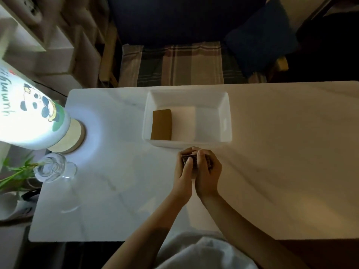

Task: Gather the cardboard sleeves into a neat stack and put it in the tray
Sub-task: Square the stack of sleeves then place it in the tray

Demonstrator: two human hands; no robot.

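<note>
A white rectangular tray [225, 121] stands on the white table, just beyond my hands. A brown cardboard sleeve [161, 125] lies flat in its left part. Just in front of the tray's near wall, my left hand [183, 175] and my right hand [207, 171] press together around a stack of cardboard sleeves [191, 162]. Only the stack's dark ribbed edge shows between my fingers; the rest is hidden by my hands.
A lit lamp with a panda print [37, 113] stands at the table's left, on a round wooden base. A clear glass vase [51, 168] with green leaves sits at the left edge. A chair with a plaid cushion [174, 63] is beyond the table.
</note>
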